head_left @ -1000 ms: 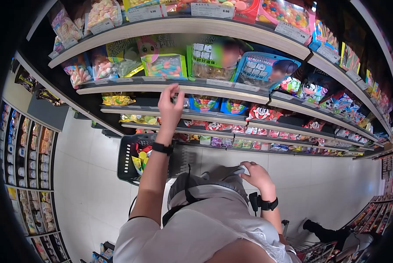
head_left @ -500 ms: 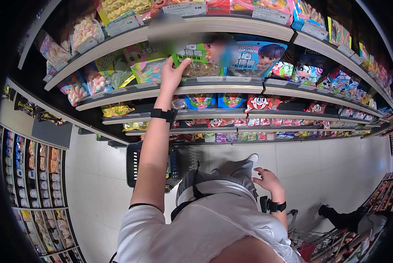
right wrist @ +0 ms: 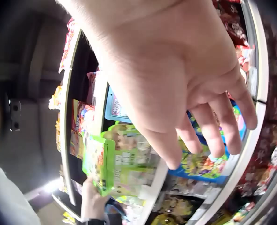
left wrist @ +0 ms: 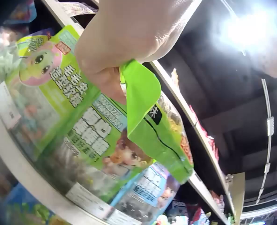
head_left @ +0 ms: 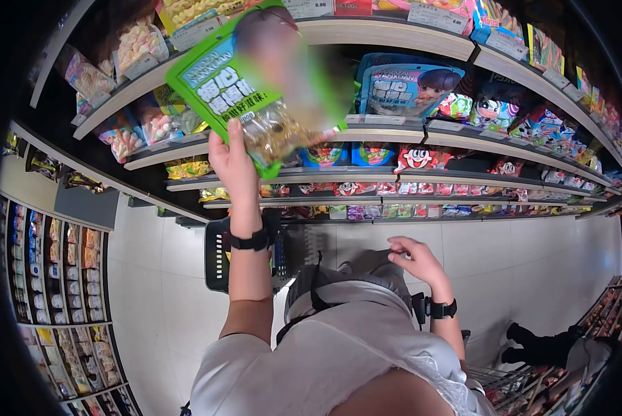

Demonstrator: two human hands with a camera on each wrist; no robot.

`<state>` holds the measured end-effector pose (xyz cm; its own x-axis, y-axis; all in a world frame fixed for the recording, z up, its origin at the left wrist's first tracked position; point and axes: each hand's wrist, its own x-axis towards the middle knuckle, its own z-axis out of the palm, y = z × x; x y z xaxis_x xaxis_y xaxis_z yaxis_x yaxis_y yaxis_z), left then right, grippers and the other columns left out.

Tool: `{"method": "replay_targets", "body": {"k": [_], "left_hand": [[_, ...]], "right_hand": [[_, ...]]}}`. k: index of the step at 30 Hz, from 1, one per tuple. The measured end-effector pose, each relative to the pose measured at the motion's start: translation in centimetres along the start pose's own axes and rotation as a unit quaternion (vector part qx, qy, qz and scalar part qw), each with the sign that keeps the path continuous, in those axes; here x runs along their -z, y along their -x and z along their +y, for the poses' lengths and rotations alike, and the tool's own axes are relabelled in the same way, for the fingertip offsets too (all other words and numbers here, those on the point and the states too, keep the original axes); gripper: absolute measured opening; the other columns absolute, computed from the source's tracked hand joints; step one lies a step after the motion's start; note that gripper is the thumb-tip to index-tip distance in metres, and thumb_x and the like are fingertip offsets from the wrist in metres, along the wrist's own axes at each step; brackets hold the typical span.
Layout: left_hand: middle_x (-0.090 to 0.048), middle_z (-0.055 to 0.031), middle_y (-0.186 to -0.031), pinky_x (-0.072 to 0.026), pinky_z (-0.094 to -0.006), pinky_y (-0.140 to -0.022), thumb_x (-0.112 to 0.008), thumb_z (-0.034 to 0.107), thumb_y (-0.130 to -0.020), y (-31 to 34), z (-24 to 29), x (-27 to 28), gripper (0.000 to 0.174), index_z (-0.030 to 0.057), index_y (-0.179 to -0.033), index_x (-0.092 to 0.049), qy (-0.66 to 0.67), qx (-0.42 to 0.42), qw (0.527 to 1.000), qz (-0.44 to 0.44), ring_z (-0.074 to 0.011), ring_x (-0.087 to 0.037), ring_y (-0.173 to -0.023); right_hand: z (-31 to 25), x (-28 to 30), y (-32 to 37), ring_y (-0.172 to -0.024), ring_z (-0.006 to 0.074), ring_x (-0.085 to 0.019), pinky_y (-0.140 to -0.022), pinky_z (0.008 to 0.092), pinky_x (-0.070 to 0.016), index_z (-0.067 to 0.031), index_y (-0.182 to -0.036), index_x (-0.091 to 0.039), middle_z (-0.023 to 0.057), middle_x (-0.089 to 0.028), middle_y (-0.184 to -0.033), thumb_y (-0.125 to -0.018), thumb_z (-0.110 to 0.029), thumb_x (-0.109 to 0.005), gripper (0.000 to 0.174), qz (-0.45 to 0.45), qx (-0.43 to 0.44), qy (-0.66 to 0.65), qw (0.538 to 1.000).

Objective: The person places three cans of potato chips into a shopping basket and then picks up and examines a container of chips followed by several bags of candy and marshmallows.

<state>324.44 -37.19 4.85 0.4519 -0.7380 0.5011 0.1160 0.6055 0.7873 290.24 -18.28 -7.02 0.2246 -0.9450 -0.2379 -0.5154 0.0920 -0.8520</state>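
My left hand (head_left: 234, 165) grips a bright green snack pouch (head_left: 217, 87) at its side edge, with the thumb on the front. The pouch is tilted before the shelves, and its clear window shows golden-brown pieces. From the left wrist view, the fingers are partly hidden behind the pouch's green edge (left wrist: 145, 101); a similar green pouch (left wrist: 98, 136) stands on the shelf behind. My right hand (head_left: 420, 263) hangs near my waist, holding nothing. Its loose, slightly bent fingers (right wrist: 216, 126) show in the right wrist view.
Blue pouches (head_left: 408, 87) stand on the shelf, right of the held pouch. A dark shopping basket (head_left: 217, 274) is on the floor, partly behind my left arm. At the lower right are a wire cart (head_left: 495, 381) and another person's dark-clothed legs (head_left: 547, 347).
My left hand reached up to the shelf, took hold of the green pouch and drew it out, toward me and to the left. The right hand has stayed near my waist.
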Motion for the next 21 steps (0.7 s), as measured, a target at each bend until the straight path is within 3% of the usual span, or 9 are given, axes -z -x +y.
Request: {"method": "replay_targets", "body": {"k": [1,3,5,7,11,12,15,19,21], "left_hand": [[-0.066,-0.0042,-0.102,-0.0451,-0.0233,-0.080,-0.056,0.017,-0.100,1.3,0.9,0.2,0.022,-0.0022,-0.108,-0.060,-0.003,0.002,1.000,0.001,-0.0065,-0.055,-0.088],[-0.067,-0.0051,-0.102,-0.0488,-0.0253,-0.078,-0.054,0.017,-0.101,4.3,2.1,0.5,0.021,0.0000,-0.111,-0.060,0.048,0.166,0.983,-0.058,-0.0079,-0.060,-0.086],[-0.068,-0.0063,-0.104,-0.0501,-0.0248,-0.078,-0.055,0.016,-0.100,6.8,1.8,0.8,0.021,0.0001,-0.112,-0.060,0.057,0.225,0.967,-0.101,-0.0088,-0.062,-0.087],[-0.068,-0.0063,-0.103,-0.0499,-0.0242,-0.078,-0.056,0.016,-0.099,8.8,0.6,0.7,0.021,0.0000,-0.113,-0.060,0.060,0.249,0.961,-0.108,-0.0079,-0.062,-0.087],[-0.068,-0.0043,-0.105,-0.0496,-0.0246,-0.078,-0.056,0.014,-0.099,11.6,0.9,1.4,0.021,0.0011,-0.115,-0.059,0.053,0.290,0.946,-0.134,-0.0072,-0.061,-0.088],[-0.067,-0.0045,-0.109,-0.0472,-0.0268,-0.085,-0.056,0.013,-0.099,11.8,1.0,1.6,0.022,0.0007,-0.116,-0.059,0.067,0.305,0.939,-0.142,-0.0079,-0.060,-0.095],[-0.066,-0.0060,-0.114,-0.0473,-0.0286,-0.088,-0.056,0.014,-0.098,12.4,1.1,2.1,0.028,0.0002,-0.122,-0.057,0.088,0.337,0.926,-0.149,-0.0098,-0.060,-0.101],[-0.064,-0.0093,-0.118,-0.0480,-0.0327,-0.092,-0.055,0.027,-0.098,12.7,1.9,2.7,0.040,-0.0002,-0.127,-0.054,0.115,0.441,0.879,-0.142,-0.0173,-0.060,-0.107],[-0.064,-0.0107,-0.119,-0.0488,-0.0343,-0.092,-0.053,0.032,-0.099,12.4,1.2,2.2,0.044,-0.0003,-0.129,-0.053,0.113,0.443,0.879,-0.135,-0.0201,-0.062,-0.107]], "right_hand": [[-1.0,0.0,-0.7,-0.096,0.0198,-0.066,-0.085,0.0312,-0.0519,-0.0056,-0.124,-0.059,0.0138,-0.069,-0.106,-0.088,-0.019,-0.070,0.040,0.013,0.016,-0.068,0.997],[-2.9,0.0,-2.0,-0.102,0.0144,-0.062,-0.088,0.0289,-0.0496,-0.0060,-0.132,-0.053,0.0083,-0.067,-0.112,-0.093,-0.017,-0.066,0.043,0.013,0.045,-0.208,0.977],[-5.3,0.2,-3.2,-0.114,0.0143,-0.056,-0.098,0.0299,-0.0446,-0.0031,-0.141,-0.041,0.0082,-0.060,-0.125,-0.094,-0.012,-0.062,0.052,-0.034,0.101,-0.352,0.930],[-7.4,-0.9,-4.1,-0.115,0.0140,-0.055,-0.100,0.0302,-0.0433,-0.0029,-0.142,-0.040,0.0076,-0.060,-0.124,-0.092,-0.008,-0.064,0.055,-0.029,0.132,-0.456,0.880],[-8.1,-3.3,-4.6,-0.112,0.0142,-0.057,-0.097,0.0308,-0.0454,-0.0027,-0.138,-0.045,0.0065,-0.061,-0.121,-0.091,-0.005,-0.065,0.052,-0.010,0.094,-0.437,0.894],[-7.9,-3.7,-4.6,-0.108,0.0132,-0.059,-0.095,0.0302,-0.0471,-0.0025,-0.135,-0.048,0.0053,-0.063,-0.118,-0.090,-0.005,-0.066,0.048,-0.010,0.081,-0.428,0.900],[-6.9,-3.9,-4.2,-0.099,0.0110,-0.062,-0.089,0.0285,-0.0503,-0.0020,-0.127,-0.055,0.0034,-0.065,-0.111,-0.090,-0.005,-0.067,0.040,-0.024,0.054,-0.411,0.910],[-7.4,-3.2,-3.0,-0.090,0.0085,-0.062,-0.081,0.0255,-0.0520,-0.0016,-0.122,-0.058,0.0021,-0.067,-0.103,-0.090,-0.006,-0.068,0.034,-0.043,0.016,-0.391,0.919],[-6.9,-3.3,-3.3,-0.090,0.0086,-0.062,-0.080,0.0254,-0.0520,-0.0017,-0.122,-0.058,0.0019,-0.067,-0.103,-0.090,-0.006,-0.067,0.034,-0.032,0.025,-0.389,0.920]]}}
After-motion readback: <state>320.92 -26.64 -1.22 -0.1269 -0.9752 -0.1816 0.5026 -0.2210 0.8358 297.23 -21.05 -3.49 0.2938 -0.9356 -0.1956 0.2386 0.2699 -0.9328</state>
